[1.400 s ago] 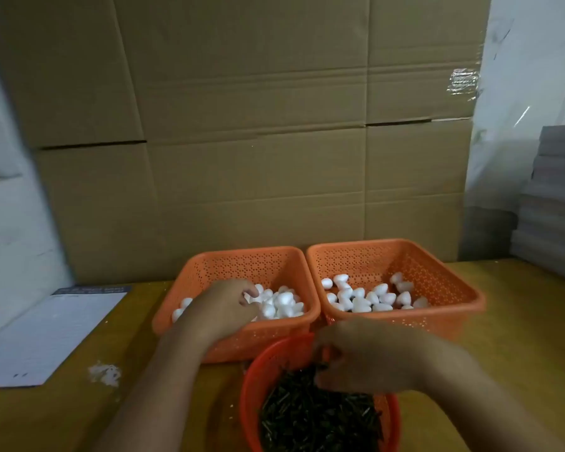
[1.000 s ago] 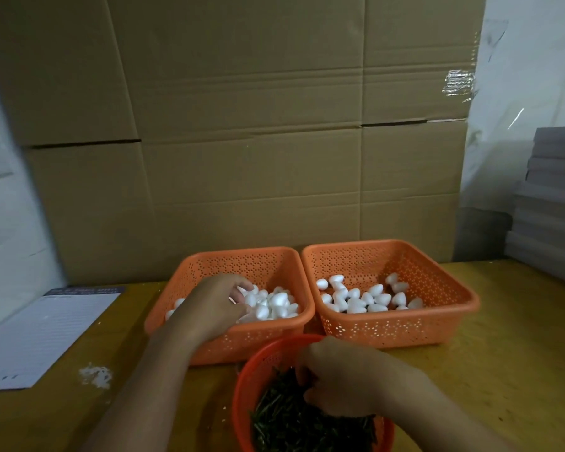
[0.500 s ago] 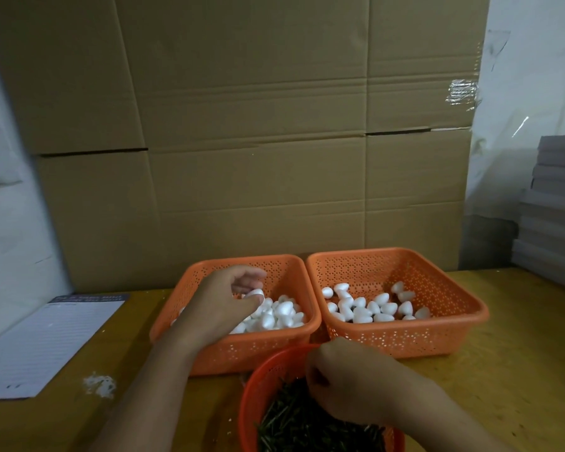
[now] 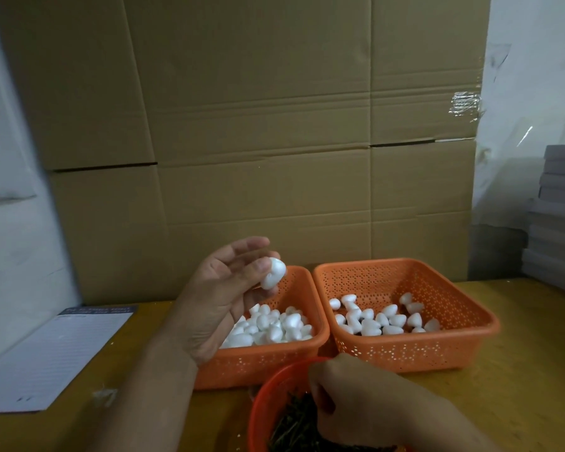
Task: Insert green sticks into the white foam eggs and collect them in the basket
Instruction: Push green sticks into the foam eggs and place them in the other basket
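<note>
- The left hand [image 4: 222,295] has come up out of the left basket [image 4: 261,363], where half a second ago it was down among the eggs; it now pinches a single white foam egg [image 4: 273,273] between thumb and fingertips, palm turned up.
- So the pick is done, and that egg is ready to take a stick.
- The egg sits at the fingertips, raised above the basket's far rim, well clear of the heap of eggs [image 4: 271,327] below.
- The right hand [image 4: 366,402] stays low in the round red bowl [image 4: 265,406] at the desk's near edge, fingers curled down into the green sticks [image 4: 291,425]; I'd guess it has hold of one, but its knuckles hide that.
- Egg and sticks are well apart.
- The right basket [image 4: 437,347], just beside the left one, holds a looser scatter of eggs.
</note>
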`<state>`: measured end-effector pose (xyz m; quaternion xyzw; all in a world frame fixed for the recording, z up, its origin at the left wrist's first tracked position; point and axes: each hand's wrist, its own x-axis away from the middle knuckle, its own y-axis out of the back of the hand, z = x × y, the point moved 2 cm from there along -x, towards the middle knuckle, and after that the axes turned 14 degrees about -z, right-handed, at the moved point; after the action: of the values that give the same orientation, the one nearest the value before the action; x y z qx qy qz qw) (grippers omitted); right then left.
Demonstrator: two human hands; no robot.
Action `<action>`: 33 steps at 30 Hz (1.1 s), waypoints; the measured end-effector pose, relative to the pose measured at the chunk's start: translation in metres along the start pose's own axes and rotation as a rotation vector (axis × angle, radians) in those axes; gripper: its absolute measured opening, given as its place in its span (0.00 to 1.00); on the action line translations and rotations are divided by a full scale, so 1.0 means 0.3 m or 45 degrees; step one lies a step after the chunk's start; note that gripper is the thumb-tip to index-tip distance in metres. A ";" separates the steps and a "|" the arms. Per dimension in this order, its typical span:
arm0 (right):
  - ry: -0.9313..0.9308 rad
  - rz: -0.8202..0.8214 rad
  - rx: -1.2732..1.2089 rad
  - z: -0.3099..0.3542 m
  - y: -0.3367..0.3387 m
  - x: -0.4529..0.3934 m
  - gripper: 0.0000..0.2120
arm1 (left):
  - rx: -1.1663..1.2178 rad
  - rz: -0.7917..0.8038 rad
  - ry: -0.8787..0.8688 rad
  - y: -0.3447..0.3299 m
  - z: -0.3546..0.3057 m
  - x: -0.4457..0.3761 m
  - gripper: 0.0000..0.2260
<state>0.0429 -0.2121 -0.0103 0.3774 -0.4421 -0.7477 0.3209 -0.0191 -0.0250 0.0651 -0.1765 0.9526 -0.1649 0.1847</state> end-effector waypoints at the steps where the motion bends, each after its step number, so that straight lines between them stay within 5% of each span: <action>1: -0.001 0.000 -0.002 -0.001 -0.001 0.000 0.04 | 0.009 -0.008 -0.005 -0.002 -0.006 0.003 0.22; 8: -0.007 0.022 -0.010 0.001 0.002 0.000 0.04 | 0.029 -0.020 0.030 -0.006 -0.013 0.011 0.15; 13: -0.019 0.029 -0.032 -0.007 0.001 -0.001 0.04 | -0.016 -0.043 0.007 -0.006 -0.008 0.015 0.24; 23: 0.113 -0.019 -0.047 -0.004 -0.010 -0.007 0.12 | -0.007 -0.028 0.035 0.003 -0.005 0.007 0.27; 33: 0.054 0.009 -0.058 -0.012 -0.016 -0.005 0.16 | -0.051 -0.083 -0.020 0.001 -0.010 0.009 0.16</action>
<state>0.0460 -0.2104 -0.0153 0.3841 -0.4195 -0.7483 0.3414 -0.0227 -0.0250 0.0669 -0.2123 0.9481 -0.1503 0.1831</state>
